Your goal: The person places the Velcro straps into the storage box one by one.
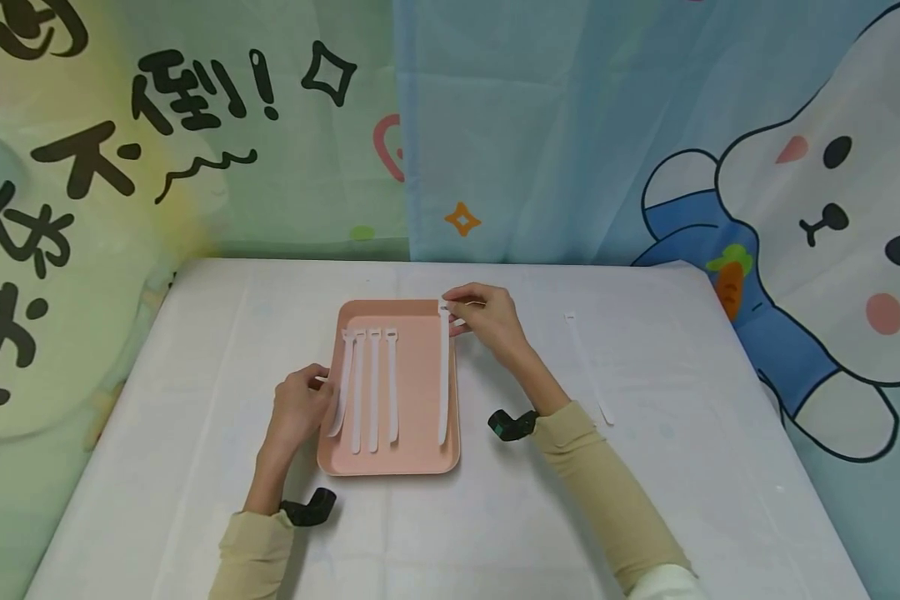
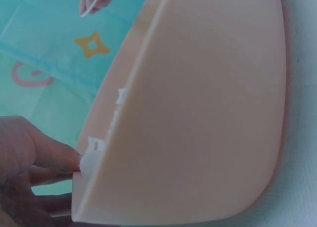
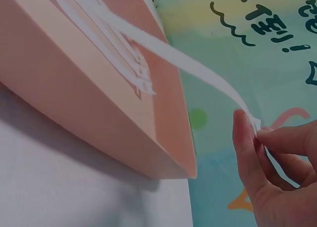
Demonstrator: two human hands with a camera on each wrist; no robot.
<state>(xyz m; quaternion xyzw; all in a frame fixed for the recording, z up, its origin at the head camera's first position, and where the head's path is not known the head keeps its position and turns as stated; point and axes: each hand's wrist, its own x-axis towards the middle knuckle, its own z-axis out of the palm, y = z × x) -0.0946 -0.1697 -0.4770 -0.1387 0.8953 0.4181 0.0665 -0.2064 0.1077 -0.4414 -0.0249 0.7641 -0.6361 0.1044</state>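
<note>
A pink tray (image 1: 420, 383) lies on the table with several white cable ties side by side in its left half. The tie (image 1: 375, 392) and those near it are long flat strips with slotted heads. My left hand (image 1: 300, 406) grips the tray's left rim, the thumb (image 2: 59, 157) over the edge near one tie's head. At the far right corner my right hand (image 1: 491, 321) pinches another white cable tie (image 3: 193, 68) by its head end between thumb and fingertips. This tie hangs lengthwise over the tray's right side, bending as it drops from the fingers.
One more thin white strip (image 1: 588, 367) lies on the white-covered table (image 1: 645, 483) to the right of the tray. A printed cloth backdrop (image 1: 510, 133) with a cartoon bear stands behind the table. Black wrist cameras (image 1: 512, 425) jut from both wrists.
</note>
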